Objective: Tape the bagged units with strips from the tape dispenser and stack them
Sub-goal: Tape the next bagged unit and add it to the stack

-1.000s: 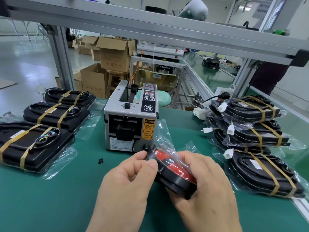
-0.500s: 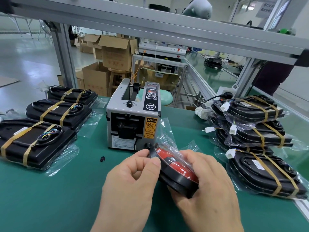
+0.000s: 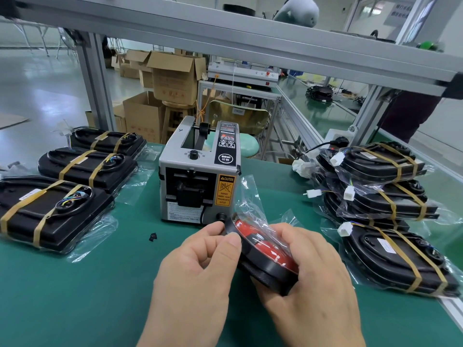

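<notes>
A bagged unit (image 3: 266,267), black with a red face under clear film, is held tilted just above the green counter (image 3: 75,296) at lower centre of the frame, directly in front of the tape dispenser (image 3: 200,176). It is gripped from the right by the right hand (image 3: 313,284), whose fingers are curled over its upper face and rim. Its near left edge is pinched by the left hand (image 3: 198,266) between thumb and forefinger; what is caught there appears to be the loose film of the bag, though the fingertips cover the spot. The open end of the bag is seen standing up beside the dispenser's yellow caution label. The grey dispenser is set upright at centre frame, its outlet turned toward the viewer. At left of the frame, three taped units (image 3: 50,211) are laid flat in a row running away from the camera, each bound by two tan strips. At right, a stack of taped units (image 3: 375,164) is piled on the counter, with white connectors (image 3: 345,229) hanging from their bags, and one more bound unit is laid flat in front of it. A small black scrap (image 3: 152,237) is left on the counter between the left row and the hands. Cardboard boxes (image 3: 172,78) are seen on the floor beyond the aluminium frame (image 3: 225,38).
</notes>
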`<state>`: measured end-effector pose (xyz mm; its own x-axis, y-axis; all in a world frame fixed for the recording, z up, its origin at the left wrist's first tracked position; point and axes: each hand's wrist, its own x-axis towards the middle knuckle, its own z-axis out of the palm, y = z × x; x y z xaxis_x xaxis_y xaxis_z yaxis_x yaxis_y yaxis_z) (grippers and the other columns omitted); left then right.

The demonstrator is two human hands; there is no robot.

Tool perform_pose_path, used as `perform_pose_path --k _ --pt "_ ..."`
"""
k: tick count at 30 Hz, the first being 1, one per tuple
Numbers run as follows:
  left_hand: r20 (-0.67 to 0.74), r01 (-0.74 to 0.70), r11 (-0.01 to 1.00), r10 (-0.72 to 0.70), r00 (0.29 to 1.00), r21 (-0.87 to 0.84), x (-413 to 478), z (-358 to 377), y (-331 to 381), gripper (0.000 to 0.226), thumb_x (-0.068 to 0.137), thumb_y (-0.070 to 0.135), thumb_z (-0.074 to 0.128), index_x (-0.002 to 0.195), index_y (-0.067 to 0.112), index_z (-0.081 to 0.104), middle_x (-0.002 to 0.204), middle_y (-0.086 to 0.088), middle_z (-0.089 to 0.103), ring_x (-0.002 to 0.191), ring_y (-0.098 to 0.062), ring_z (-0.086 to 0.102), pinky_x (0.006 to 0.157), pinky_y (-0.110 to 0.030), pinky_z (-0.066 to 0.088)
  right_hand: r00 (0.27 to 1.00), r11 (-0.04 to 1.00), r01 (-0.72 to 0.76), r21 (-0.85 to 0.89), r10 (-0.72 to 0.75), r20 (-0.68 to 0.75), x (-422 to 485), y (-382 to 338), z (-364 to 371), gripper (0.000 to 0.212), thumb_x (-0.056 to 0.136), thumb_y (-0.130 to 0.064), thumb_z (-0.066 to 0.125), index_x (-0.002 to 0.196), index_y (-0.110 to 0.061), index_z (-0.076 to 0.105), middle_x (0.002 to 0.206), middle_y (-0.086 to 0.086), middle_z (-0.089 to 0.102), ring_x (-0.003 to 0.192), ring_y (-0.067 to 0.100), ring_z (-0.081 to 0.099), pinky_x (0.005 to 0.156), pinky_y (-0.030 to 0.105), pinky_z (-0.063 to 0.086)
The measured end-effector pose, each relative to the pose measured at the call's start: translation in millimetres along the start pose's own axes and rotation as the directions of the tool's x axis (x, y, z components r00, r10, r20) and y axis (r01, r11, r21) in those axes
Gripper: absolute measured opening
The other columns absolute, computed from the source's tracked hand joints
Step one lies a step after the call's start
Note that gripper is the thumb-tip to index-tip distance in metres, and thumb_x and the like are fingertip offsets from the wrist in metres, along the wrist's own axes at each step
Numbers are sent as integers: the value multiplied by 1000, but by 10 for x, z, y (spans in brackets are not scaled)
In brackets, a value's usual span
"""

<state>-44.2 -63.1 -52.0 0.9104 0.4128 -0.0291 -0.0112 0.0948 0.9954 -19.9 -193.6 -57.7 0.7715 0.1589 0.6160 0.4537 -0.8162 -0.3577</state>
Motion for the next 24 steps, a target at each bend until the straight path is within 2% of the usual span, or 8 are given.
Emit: perform_pose_path --k 3,5,7,16,18,20,22,24 --pt "-3 -9 1000 9 1000 0 3 -1 -8 18 71 45 69 65 29 75 93 -16 62 92 8 62 96 -30 40 1000 1000 -3 2 3 5 1 4 -2 71 42 -17 89 106 -33 65 96 -11 62 83 23 61 68 34 47" --pt "-14 -13 1000 13 1000 -7 5 10 -8 20 64 44 65 64 27 75 90 4 71 94 17 58 96 -29 39 1000 1000 -4 3 4 8 3 5 -1 70 42 -17 89 106 -32 65 96 -11 62 83 22 61 69 34 48" --pt "-24 -28 1000 28 999 -1 7 21 -9 22 62 45 63 65 28 75 99 20 70 92 20 57 95 -28 38 1000 1000 -6 2 6 9 3 5 1 70 42 -17 89 106 -34 64 96 -12 61 83 21 60 69 34 47" --pt "-66 -69 997 71 995 27 8 49 -21 15 62 40 63 60 27 70 100 22 69 86 19 59 65 0 39 1000 1000 -16 -6 16 14 4 9 2 69 43 -20 91 106 -32 65 96 -12 61 83 22 61 69 34 47" --pt "-62 -77 997 79 995 24 6 48 -17 16 62 41 63 60 27 71 99 22 69 85 20 58 64 6 36 1000 1000 -16 -2 16 10 4 8 1 68 44 -20 91 106 -32 64 96 -12 61 83 22 61 69 34 47" --pt "-43 -89 996 89 995 7 0 39 -27 21 66 49 65 65 30 74 98 27 69 89 20 57 76 0 39 1000 1000 -15 2 15 11 6 6 -2 68 44 -19 90 106 -32 65 96 -11 62 83 23 61 69 34 47" --pt "-45 -89 996 89 995 -12 4 31 -51 23 68 58 65 69 37 75 97 31 67 91 17 58 95 -21 41 1000 1000 -16 9 16 11 6 6 -5 67 45 -19 90 106 -32 65 97 -11 62 84 23 61 69 35 48" --pt "-39 -60 998 59 998 -23 12 31 -43 23 59 56 62 70 40 74 87 14 70 90 9 61 102 -35 40 1000 1000 -19 16 18 15 4 8 -5 67 46 -19 89 106 -32 65 97 -11 62 85 23 60 70 36 48"
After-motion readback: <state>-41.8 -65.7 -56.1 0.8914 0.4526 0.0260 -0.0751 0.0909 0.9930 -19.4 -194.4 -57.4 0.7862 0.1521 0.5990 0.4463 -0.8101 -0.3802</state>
